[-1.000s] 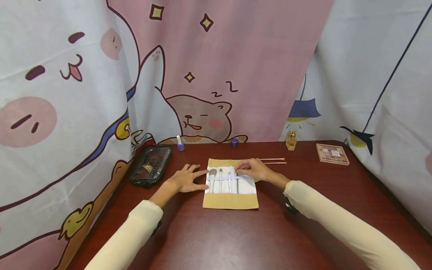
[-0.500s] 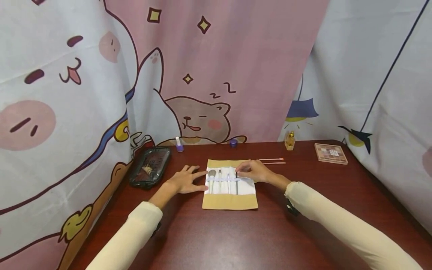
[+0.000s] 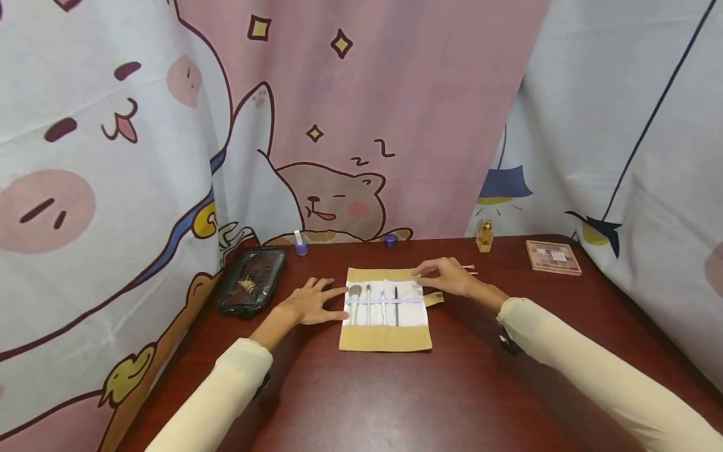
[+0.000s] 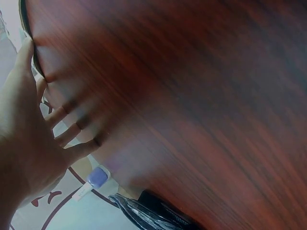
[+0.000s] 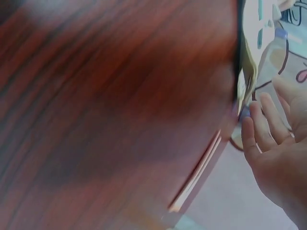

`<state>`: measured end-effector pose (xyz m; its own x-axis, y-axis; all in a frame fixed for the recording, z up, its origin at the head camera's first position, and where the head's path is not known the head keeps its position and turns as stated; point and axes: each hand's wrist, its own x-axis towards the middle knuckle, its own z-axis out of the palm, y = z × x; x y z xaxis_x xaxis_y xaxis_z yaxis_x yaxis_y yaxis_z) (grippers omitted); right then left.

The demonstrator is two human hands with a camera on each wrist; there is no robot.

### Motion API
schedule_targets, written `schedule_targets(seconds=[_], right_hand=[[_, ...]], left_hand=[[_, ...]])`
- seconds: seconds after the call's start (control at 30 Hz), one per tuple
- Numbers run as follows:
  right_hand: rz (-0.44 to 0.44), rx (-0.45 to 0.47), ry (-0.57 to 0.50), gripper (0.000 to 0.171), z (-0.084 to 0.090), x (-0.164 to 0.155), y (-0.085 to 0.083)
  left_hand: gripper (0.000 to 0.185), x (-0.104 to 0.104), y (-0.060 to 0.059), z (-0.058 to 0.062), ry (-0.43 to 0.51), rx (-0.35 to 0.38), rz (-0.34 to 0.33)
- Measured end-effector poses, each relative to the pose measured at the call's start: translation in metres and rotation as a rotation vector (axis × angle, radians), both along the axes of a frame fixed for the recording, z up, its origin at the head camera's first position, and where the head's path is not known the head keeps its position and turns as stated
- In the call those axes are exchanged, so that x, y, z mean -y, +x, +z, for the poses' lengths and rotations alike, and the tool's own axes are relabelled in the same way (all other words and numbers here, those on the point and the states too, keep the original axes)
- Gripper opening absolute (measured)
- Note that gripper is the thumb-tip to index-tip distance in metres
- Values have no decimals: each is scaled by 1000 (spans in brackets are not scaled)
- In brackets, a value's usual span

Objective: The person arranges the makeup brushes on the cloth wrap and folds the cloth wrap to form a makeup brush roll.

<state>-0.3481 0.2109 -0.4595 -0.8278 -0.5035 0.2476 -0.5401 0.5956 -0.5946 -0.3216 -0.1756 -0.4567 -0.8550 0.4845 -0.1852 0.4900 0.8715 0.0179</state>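
A tan brush roll (image 3: 385, 340) with a white lining lies unrolled mid-table. Several makeup brushes (image 3: 354, 301) stand in a row under its pale band, a dark-tipped brush (image 3: 396, 306) rightmost among them. My left hand (image 3: 309, 302) spreads its fingers on the table, with thumb and forefinger touching the roll's left edge. Over the roll's upper right corner hovers my right hand (image 3: 446, 276), its fingers loosely bent; the right wrist view shows nothing in this hand (image 5: 278, 139). Beyond it lie two pinkish brushes (image 5: 196, 175), mostly covered by the hand in the head view.
A black clear-topped pouch (image 3: 251, 279) sits at the left. Along the back edge stand a purple nail polish bottle (image 3: 300, 243), a small purple jar (image 3: 390, 240) and a gold perfume bottle (image 3: 485, 237). An eyeshadow palette (image 3: 553, 258) lies far right. A patterned curtain backs the table.
My right hand has let go of the dark-tipped brush and moved right, uncovering the roll's strap tab and covering most of the loose pinkish brushes. The left hand stays put.
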Motion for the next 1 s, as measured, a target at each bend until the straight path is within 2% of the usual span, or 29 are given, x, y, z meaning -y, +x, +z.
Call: schedule_targets(seconds=[0.5,0.7,1.0], right_hand=[[-117,-58,29,21,-2,-64,-6],[-200,-58,82,19,0,-82,-9],[-230,-69,112,18,-6,-99,-13]], left_hand=[[85,-2,-2,-2,-15,3,-3],[84,-1,-1,-1,-13,6,3],[83,0,-2,-2,-6,4,2]])
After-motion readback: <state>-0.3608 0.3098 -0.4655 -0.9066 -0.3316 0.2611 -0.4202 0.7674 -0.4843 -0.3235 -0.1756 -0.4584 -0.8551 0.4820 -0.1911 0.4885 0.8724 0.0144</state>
